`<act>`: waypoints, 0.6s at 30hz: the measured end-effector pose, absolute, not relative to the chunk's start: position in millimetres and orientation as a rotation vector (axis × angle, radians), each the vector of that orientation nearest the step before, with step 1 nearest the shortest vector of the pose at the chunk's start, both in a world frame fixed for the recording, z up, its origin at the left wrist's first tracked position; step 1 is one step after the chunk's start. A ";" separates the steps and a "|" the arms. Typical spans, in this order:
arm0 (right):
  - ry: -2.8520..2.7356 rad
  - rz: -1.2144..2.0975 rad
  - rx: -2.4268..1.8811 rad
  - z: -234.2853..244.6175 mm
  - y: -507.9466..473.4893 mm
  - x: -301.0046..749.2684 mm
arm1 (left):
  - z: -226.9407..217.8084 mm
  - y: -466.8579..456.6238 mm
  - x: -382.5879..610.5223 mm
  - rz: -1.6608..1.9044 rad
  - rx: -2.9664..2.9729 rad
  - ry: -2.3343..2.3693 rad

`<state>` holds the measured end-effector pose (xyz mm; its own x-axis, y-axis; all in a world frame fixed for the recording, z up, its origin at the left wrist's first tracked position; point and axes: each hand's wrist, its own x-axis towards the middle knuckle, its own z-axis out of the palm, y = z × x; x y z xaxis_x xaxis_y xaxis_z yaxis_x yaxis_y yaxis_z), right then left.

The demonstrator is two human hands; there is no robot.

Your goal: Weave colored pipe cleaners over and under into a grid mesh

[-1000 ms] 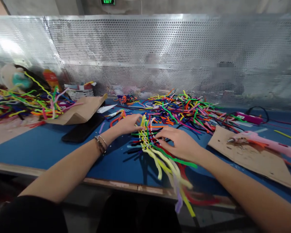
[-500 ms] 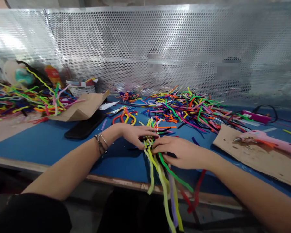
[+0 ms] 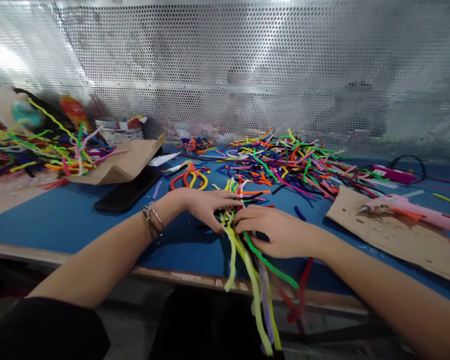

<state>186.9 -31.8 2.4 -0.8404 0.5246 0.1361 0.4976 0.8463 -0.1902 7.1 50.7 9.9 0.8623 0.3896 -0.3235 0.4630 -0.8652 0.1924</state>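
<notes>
A small weave of pipe cleaners (image 3: 227,216) lies on the blue table near its front edge, yellow-green and dark strands crossing in it. My left hand (image 3: 203,204) holds its left side, fingers reaching over the far part and thumb at the near left. From the right, my right hand (image 3: 275,229) has its fingers closed on the weave, fingertips partly hiding it. Loose ends hang toward me over the edge: a pale yellow pipe cleaner (image 3: 258,312), a purple one (image 3: 264,295), a green one (image 3: 273,267) and a red one (image 3: 305,290).
Behind the weave spreads a heap of cut pipe cleaners (image 3: 285,162). At right, a pink glue gun (image 3: 408,207) rests on cardboard (image 3: 390,240). A black phone (image 3: 122,195), brown paper (image 3: 123,160) and pliers (image 3: 189,180) lie at left. A perforated metal panel (image 3: 172,60) stands behind.
The view has tipped slightly, so the surroundings sit a little higher and more to the left. My hands stay on the weave, with slight finger shifts.
</notes>
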 end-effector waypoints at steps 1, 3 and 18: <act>-2.840 0.221 -0.790 2.2 -31.8 186.9 | 9.7 50.5 7.5 -0.400 2.780 0.643; -2.835 0.221 -0.782 1.9 -32.0 186.8 | 9.7 50.5 8.2 -0.407 2.781 0.641; -2.808 0.197 -0.737 -1.3 -33.1 186.1 | 6.3 73.5 -4.9 -0.138 2.735 0.371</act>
